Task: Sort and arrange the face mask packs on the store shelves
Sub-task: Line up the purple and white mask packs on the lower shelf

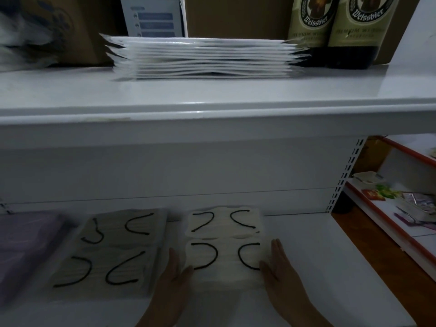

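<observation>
Left hand: flat and unclenched, fingers straight, pressed against the left edge of the cream mask pack.
Right hand: flat and unclenched too, against the pack's right edge.
Cream mask pack: on the lower shelf, just right of the grey mask pack.
Upper shelf: stack of white packs, beer bottles beside it.

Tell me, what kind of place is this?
Probably a small shop. White metal shelves hold a stack of white packs, beer bottles and face mask packs laid out for sale.
</observation>
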Demonstrator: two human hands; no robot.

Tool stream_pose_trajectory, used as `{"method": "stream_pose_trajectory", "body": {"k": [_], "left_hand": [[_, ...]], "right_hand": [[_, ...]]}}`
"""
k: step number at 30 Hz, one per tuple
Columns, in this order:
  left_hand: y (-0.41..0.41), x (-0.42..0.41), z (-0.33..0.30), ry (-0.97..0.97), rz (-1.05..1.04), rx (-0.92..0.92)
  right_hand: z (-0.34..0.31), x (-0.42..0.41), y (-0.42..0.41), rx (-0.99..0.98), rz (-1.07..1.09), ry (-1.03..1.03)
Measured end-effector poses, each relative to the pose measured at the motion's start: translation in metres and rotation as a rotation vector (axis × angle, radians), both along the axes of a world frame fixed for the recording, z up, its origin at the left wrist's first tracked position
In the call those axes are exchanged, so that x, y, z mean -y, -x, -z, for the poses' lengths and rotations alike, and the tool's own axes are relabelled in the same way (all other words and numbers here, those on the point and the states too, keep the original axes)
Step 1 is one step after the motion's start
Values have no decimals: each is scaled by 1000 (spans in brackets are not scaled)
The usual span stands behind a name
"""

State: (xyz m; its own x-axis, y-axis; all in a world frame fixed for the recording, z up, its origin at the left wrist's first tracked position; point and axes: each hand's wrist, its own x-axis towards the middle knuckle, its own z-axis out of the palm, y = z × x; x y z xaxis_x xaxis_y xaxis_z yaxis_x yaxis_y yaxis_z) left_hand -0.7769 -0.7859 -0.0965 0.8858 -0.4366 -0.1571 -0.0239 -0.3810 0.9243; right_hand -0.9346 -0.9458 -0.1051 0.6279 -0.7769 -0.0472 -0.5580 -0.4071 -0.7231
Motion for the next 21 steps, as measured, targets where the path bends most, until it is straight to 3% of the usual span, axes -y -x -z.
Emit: {"method": "stream_pose_trajectory", "body": {"k": [3,6,9,14,16,21], "left_hand": [[1,-7,5,-40,21,448],[4,7,-1,-44,327,831],[-9,45,-10,-264,519,1126],[-39,68,-14,-614,710,1184],[-41,65,-8,-653,693,1204],[-50,69,10,-697,728,1025]], "right_hand": [[-7,3,0,11,1,113],[-19,8,-20,-86,-168,366],[-30,12,-56,-262,-387,633],[-21,31,-77,-536,-510,637],[-12,37,-75,-571,-524,558],[1,41,-73,-535,-510,524]]}}
